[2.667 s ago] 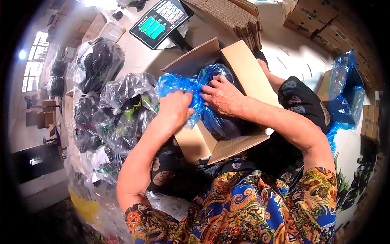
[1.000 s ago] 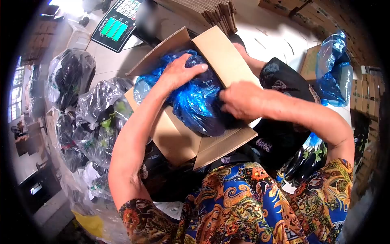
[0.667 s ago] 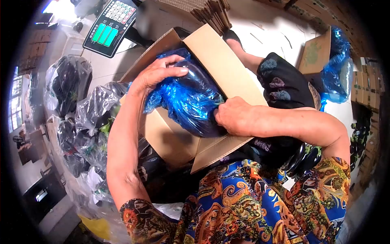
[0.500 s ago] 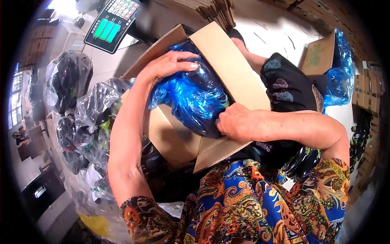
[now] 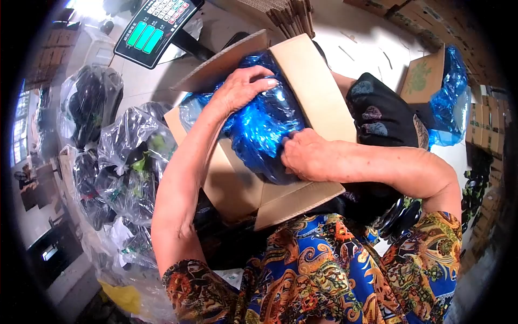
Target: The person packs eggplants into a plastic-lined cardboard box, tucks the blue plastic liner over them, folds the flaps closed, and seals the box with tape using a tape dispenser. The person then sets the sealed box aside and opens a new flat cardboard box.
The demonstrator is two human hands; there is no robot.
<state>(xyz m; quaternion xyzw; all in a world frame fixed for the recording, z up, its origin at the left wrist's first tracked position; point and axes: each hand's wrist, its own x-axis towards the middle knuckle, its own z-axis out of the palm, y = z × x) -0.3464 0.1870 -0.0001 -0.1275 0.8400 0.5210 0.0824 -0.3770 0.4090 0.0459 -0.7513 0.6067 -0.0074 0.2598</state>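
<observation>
An open cardboard box [image 5: 237,189] stands in front of me with its flaps spread outward. Inside it, a shiny blue plastic bag [image 5: 259,127] bulges around dark contents that I cannot make out clearly. My left hand [image 5: 243,89] lies on the upper part of the bag, thumb and fingers apart. Lower down on the right, my right hand [image 5: 305,155] is closed in a fist against the bag, with its fingertips gripping the blue film by the box's right flap.
A scale display [image 5: 154,32] stands at the upper left. Clear plastic bags [image 5: 132,162] with dark and green contents crowd the left side. Flattened cardboard [image 5: 288,16] is stacked at the back. Another box [image 5: 423,75] lined with blue plastic sits on the right.
My left hand has shifted slightly right over the bag. My right hand has moved a little up and left, still on the film. The far left flap stands at a different angle.
</observation>
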